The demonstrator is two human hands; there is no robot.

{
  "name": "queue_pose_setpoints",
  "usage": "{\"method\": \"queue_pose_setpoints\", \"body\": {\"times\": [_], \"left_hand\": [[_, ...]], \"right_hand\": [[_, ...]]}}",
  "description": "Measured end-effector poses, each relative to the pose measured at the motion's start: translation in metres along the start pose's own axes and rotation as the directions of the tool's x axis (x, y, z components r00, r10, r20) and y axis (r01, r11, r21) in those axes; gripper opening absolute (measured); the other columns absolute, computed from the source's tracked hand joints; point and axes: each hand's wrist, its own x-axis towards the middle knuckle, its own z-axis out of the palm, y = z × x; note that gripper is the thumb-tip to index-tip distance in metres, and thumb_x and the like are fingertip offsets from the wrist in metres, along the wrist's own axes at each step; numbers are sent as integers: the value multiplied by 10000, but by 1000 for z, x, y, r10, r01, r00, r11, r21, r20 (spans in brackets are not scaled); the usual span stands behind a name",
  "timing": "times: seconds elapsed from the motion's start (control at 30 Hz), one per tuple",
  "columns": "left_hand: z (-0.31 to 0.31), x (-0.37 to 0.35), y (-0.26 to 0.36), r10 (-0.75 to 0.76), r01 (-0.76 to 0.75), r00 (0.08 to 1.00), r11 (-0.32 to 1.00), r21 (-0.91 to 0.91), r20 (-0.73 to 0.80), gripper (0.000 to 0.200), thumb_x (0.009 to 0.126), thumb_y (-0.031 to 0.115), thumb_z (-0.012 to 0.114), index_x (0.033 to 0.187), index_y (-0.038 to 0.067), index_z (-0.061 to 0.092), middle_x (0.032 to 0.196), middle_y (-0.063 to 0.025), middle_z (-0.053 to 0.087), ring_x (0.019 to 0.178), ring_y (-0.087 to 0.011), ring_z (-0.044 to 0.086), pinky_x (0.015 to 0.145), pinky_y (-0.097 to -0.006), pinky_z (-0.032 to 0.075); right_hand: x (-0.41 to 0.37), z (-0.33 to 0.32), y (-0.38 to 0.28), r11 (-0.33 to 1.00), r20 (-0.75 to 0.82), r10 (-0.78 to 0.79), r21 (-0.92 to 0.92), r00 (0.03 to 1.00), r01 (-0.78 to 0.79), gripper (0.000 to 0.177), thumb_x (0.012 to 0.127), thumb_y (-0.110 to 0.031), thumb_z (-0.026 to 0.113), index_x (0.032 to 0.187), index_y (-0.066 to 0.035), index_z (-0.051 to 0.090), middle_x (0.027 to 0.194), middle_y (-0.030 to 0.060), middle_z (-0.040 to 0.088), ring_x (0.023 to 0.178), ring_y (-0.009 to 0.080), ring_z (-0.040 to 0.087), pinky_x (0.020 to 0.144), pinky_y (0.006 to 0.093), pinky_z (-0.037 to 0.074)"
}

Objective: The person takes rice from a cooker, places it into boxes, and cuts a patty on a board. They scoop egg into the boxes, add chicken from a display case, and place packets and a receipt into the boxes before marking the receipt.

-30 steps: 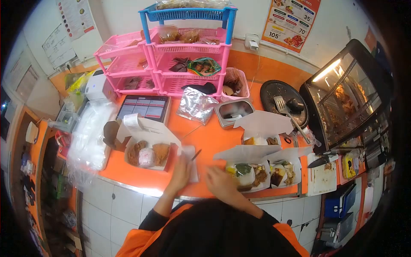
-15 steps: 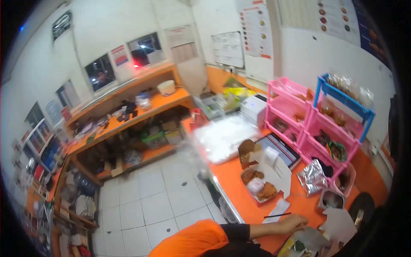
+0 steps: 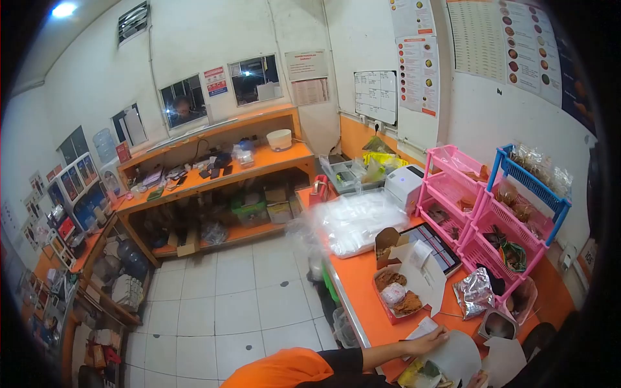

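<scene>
Orange counter [image 3: 362, 291], near end: open food box [image 3: 453, 359], left hand [image 3: 432, 337] at its white lid edge, fingers curled, grip unclear; right hand not visible; paper slip [image 3: 420, 328] beside, chicken box [image 3: 398, 296] just beyond.

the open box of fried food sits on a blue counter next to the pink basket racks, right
Not quite: the counter is orange, not blue, as the head view shows. The open box of fried food does sit on it, next to the pink basket racks.
</scene>
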Motion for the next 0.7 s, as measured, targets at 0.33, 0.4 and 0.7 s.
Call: {"method": "queue_pose_setpoints", "body": {"times": [0.33, 0.4, 0.7], "left_hand": [[66, 11, 4, -80, 121, 952, 985, 124, -294, 443, 986, 472, 477, 1013, 29, 479, 891, -60, 515, 837, -145, 507, 741, -315, 436], [64, 9, 29, -235, 243, 926, 970, -12, -296, 436, 964, 471, 526, 939, 37, 493, 812, -36, 502, 769, -133, 500, 681, -307, 427], [21, 35, -6, 100, -105, 994, 990, 99, 51, 266, 882, 310, 698, 989, 68, 668, 866, -7, 656, 790, -96, 583, 745, -255, 463]], "right_hand": [[10, 36, -70, 973, 193, 227, -8, 955, -230, 307, 907, -239, 602, 1096, 3, 586, 1103, 154, 619, 1033, 282, 568, 930, 398, 433], [11, 37, -71, 967, 200, 250, -6, 947, -254, 307, 906, -233, 602, 1101, 4, 589, 1099, 150, 622, 1030, 276, 571, 929, 395, 436], [15, 9, -50, 930, 187, 358, 22, 915, -368, 308, 899, -206, 603, 1121, 8, 603, 1078, 130, 635, 1016, 248, 585, 921, 384, 448]]}}
